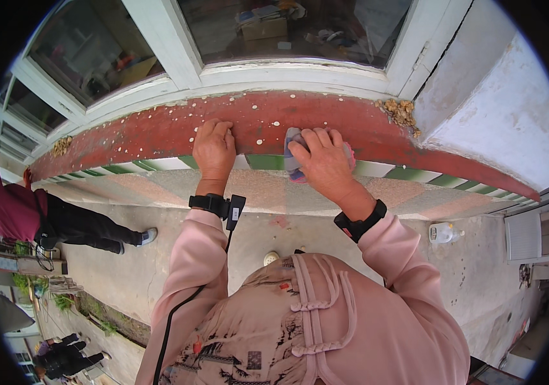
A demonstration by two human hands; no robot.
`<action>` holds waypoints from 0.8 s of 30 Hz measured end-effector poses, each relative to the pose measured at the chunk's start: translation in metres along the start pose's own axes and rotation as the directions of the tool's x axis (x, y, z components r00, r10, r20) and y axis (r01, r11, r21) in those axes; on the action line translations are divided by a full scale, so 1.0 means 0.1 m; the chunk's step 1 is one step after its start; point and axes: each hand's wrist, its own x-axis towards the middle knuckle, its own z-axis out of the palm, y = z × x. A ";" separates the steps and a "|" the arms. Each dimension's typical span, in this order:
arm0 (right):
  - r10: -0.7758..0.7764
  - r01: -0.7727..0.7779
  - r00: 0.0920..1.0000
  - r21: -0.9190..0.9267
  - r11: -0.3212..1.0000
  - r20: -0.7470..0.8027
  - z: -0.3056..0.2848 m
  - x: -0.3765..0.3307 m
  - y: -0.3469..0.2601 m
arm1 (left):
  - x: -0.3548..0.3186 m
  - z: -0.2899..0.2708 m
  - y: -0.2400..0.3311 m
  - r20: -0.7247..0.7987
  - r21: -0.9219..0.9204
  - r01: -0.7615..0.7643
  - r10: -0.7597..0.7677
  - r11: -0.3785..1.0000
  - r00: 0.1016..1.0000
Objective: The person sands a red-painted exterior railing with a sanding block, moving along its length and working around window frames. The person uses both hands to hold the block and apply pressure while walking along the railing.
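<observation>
- A grey-and-pink cloth sits at the near edge of a red sill, right of centre.
- My right hand grips it, fingers bent over the top.
- My left hand rests on the sill to the left, fingers curled; whether they hold anything, I cannot tell.
- A white window frame borders the far side.

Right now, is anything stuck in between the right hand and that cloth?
Nothing that I can see: the right hand lies directly on the grey-purple cloth. The yellowish-brown clump on the red ledge sits farther right, apart from both.
</observation>
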 end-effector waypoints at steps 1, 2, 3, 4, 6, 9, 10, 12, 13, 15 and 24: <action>-0.023 0.023 1.000 -0.001 1.000 -0.002 0.04 0.05 -0.06 | 0.00 0.00 0.00 0.002 0.001 0.001 -0.001 1.000 1.000; -0.035 0.034 0.999 -0.016 0.999 -0.008 0.10 0.11 -0.14 | 0.01 0.00 0.00 0.005 0.001 0.001 -0.001 1.000 1.000; -0.045 0.044 0.999 -0.026 0.999 -0.013 0.16 0.17 -0.22 | 0.01 0.00 0.00 0.015 0.001 0.006 -0.006 1.000 1.000; -0.054 0.054 0.998 -0.035 0.998 -0.018 0.21 0.24 -0.30 | 0.01 0.00 -0.01 0.005 0.005 -0.010 0.010 1.000 1.000; -0.055 0.054 0.998 -0.014 0.998 -0.043 0.32 0.36 -0.47 | 0.00 0.00 -0.02 0.001 0.010 -0.030 0.030 0.999 1.000; -0.027 0.027 0.997 -0.010 1.000 -0.066 0.42 0.48 -0.66 | -0.01 0.01 -0.04 0.009 -0.023 -0.017 0.017 1.000 1.000; -0.021 0.020 0.996 -0.012 1.000 -0.085 0.44 0.50 -0.68 | -0.01 0.01 -0.04 0.012 -0.025 -0.018 0.018 1.000 1.000; -0.002 0.001 0.997 -0.009 1.000 -0.079 0.44 0.50 -0.67 | -0.01 0.01 -0.06 0.021 -0.029 -0.014 0.015 0.999 1.000; 0.000 0.000 0.997 -0.001 1.000 -0.077 0.43 0.49 -0.66 | -0.01 0.02 -0.06 0.020 -0.040 -0.012 0.013 0.999 1.000; 0.013 -0.010 0.997 0.033 0.999 -0.073 0.40 0.47 -0.61 | -0.02 0.02 -0.07 0.022 -0.034 -0.013 0.014 0.999 1.000; 0.083 -0.078 0.987 0.036 0.996 -0.138 0.03 -0.01 -0.04 | -0.02 0.02 -0.08 0.033 -0.016 -0.012 0.012 1.000 0.999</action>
